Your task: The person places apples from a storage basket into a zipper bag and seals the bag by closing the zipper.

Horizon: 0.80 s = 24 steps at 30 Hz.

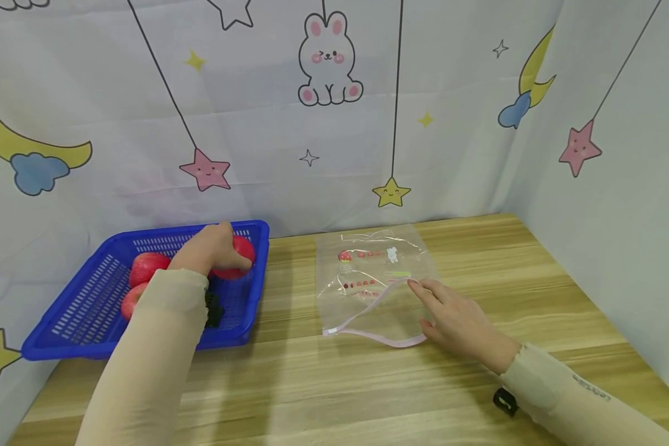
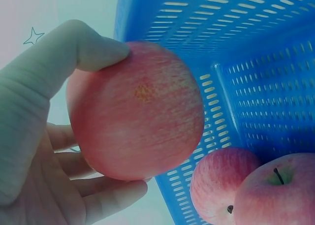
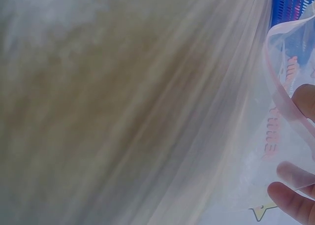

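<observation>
My left hand grips a red apple over the right end of a blue plastic basket, thumb on one side and fingers round the other. More apples lie in the basket, partly hidden by the left sleeve. To the right, a clear zip bag with red printed fruit lies flat, its pink-edged mouth spread apart toward me. My right hand holds the mouth at its right end, fingertips at the upper edge and thumb near the lower one. A white slider sits at the mouth's left corner.
The wooden table meets a white printed curtain at the back and right. A dark object shows inside the basket below the held apple. Beside the right sleeve is a small black piece.
</observation>
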### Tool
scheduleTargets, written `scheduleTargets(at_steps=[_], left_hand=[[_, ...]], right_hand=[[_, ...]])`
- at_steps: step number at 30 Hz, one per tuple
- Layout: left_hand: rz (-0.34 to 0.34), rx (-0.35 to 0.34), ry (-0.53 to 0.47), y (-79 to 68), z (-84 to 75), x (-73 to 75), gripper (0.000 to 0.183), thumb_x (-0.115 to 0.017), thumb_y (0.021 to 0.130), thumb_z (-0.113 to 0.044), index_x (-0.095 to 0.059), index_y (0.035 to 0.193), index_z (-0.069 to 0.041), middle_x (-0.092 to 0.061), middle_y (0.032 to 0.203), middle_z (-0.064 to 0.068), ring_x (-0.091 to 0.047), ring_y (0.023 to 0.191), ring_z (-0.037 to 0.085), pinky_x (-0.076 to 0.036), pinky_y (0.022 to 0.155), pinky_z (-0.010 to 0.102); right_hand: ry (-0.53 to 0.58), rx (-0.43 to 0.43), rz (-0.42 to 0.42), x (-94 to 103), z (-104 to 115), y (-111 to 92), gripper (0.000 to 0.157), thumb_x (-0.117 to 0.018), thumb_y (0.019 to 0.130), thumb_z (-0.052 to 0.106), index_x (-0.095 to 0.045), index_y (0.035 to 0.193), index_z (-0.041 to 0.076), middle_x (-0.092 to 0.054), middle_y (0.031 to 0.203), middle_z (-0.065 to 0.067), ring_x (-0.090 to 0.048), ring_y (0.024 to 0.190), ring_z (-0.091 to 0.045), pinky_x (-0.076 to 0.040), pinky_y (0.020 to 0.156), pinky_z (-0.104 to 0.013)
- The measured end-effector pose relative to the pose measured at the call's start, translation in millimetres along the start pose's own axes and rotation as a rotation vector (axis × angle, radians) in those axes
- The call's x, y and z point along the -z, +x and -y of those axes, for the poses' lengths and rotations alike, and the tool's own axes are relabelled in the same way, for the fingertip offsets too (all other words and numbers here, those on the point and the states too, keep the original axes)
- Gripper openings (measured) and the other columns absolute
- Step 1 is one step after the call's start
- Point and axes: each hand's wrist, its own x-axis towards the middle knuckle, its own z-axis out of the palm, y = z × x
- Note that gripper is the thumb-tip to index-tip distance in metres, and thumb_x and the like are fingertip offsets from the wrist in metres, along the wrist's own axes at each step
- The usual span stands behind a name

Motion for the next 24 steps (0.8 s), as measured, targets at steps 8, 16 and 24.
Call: scheduleTargets(at_steps=[8,16,24], left_hand=[[-0.037,-0.023,-0.009,-1.9,-0.1,1.5,0.058,-0.067,0.072,-0.035,-0.045,0.107,0.006,-0.057,0.101,0.023,-0.055,0.091,0.035,-0.048,0.083,0.050],[-0.059,-0.044,-0.011,-1.6,-0.5,2.3,0.065,-0.067,0.072,-0.035,-0.045,0.114,0.009,-0.058,0.102,0.023,-0.056,0.091,0.035,-0.048,0.083,0.050],[-0.077,-0.045,-0.017,-3.7,-2.4,4.6,0.065,-0.068,0.071,-0.035,-0.045,0.113,0.008,-0.059,0.099,0.022,-0.057,0.087,0.034,-0.050,0.078,0.049]], right_hand=[[0.008,0.001,-0.007,0.4,0.8,0.3,0.076,-0.077,0.067,0.018,-0.048,0.135,0.004,-0.058,0.118,-0.012,-0.063,0.085,-0.023,-0.047,0.050,-0.027],[0.020,0.004,-0.026,0.1,2.2,2.4,0.075,-0.077,0.066,0.017,-0.049,0.134,0.004,-0.058,0.117,-0.012,-0.063,0.086,-0.023,-0.048,0.050,-0.028],[0.031,-0.003,-0.053,0.8,4.6,3.3,0.071,-0.078,0.064,0.018,-0.054,0.128,0.006,-0.059,0.115,-0.010,-0.063,0.085,-0.022,-0.048,0.048,-0.029]])
